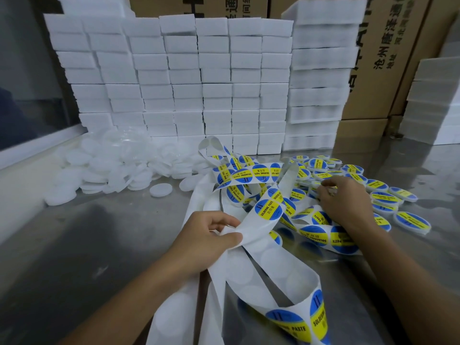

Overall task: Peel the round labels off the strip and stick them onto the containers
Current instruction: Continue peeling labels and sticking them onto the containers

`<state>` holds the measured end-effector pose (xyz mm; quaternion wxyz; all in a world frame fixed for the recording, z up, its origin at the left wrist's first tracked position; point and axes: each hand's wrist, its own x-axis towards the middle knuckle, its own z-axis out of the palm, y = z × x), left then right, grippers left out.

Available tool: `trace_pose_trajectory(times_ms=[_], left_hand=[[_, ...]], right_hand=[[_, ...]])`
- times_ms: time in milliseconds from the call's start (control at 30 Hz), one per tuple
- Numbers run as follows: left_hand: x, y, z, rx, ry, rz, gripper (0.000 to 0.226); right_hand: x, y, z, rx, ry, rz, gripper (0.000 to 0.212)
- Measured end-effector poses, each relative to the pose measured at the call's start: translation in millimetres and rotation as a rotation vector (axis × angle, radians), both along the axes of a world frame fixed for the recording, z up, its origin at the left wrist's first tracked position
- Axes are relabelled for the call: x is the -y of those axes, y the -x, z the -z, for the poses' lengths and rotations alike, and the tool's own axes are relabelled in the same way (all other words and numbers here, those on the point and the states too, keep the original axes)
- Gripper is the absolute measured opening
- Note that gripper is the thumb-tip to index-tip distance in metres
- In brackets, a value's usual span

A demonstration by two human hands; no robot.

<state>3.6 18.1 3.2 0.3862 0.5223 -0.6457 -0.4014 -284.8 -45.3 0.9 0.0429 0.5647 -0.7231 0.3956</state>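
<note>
A long white backing strip (251, 260) with round blue-and-yellow "Soldering Paste" labels (268, 210) lies tangled across the steel table. My left hand (206, 241) pinches the strip between thumb and fingers near its bare part. My right hand (344, 199) reaches to the right, its curled fingertips on a labelled container in the pile of labelled containers (383, 195); what the fingers hold is hidden. Unlabelled white round containers (161, 189) lie heaped at the left.
Stacks of white foam boxes (184, 80) wall off the back of the steel table (74, 245). Cardboard cartons (378, 61) stand behind and at the right. More foam boxes (433, 100) sit at the far right. A window ledge (37, 148) runs along the left.
</note>
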Motion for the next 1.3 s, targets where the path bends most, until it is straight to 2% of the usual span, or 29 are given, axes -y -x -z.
trace_pose_trajectory(times_ms=[167, 333, 433, 533, 600, 700, 767, 900, 1033, 1100, 1200, 1300], left_hand=[[-0.9, -1.8, -5.3, -0.103, -0.042, -0.029, 0.016], [-1.9, -1.9, -8.0, -0.227, -0.082, -0.052, 0.012], [-2.6, -1.2, -11.8, -0.386, -0.113, -0.051, 0.014], [-3.3, -1.9, -15.4, -0.507, -0.124, -0.032, 0.022], [-4.2, -2.2, -15.7, -0.51, -0.128, 0.009, 0.025], [-5.4, 0.3, -13.6, -0.451, -0.14, 0.089, 0.014], [-6.6, 2.2, -13.6, -0.423, -0.167, 0.122, 0.008], [-5.6, 2.3, -14.2, -0.498, -0.155, 0.092, 0.028], [-4.9, 2.5, -14.4, -0.583, -0.085, 0.072, 0.044], [-4.5, 1.3, -14.0, -0.597, -0.059, 0.047, 0.046], [-4.9, 0.6, -14.5, -0.637, -0.059, 0.034, 0.035], [-4.2, 2.1, -14.6, -0.678, -0.054, -0.012, 0.016]], right_hand=[[-10.8, -11.3, -13.7, -0.048, 0.216, -0.086, 0.02], [-32.7, -40.4, -26.4, 0.062, 0.346, -0.276, 0.007], [-47.1, -64.1, -28.7, 0.146, 0.312, -0.42, 0.007], [-55.1, -83.0, -27.1, 0.312, 0.156, -0.562, 0.011], [-57.0, -92.7, -25.0, 0.414, 0.114, -0.628, 0.012], [-59.4, -100.0, -26.4, 0.583, 0.12, -0.656, 0.011], [-62.1, -101.3, -29.2, 0.687, 0.102, -0.682, 0.021], [-68.4, -101.1, -34.8, 0.78, 0.041, -0.799, 0.035], [-72.1, -104.5, -35.5, 0.717, 0.001, -0.869, 0.046], [-72.6, -106.3, -34.9, 0.665, -0.009, -0.88, 0.049], [-71.6, -110.0, -31.0, 0.549, 0.05, -0.875, 0.049], [-71.7, -115.6, -24.4, 0.275, 0.247, -0.784, 0.041]])
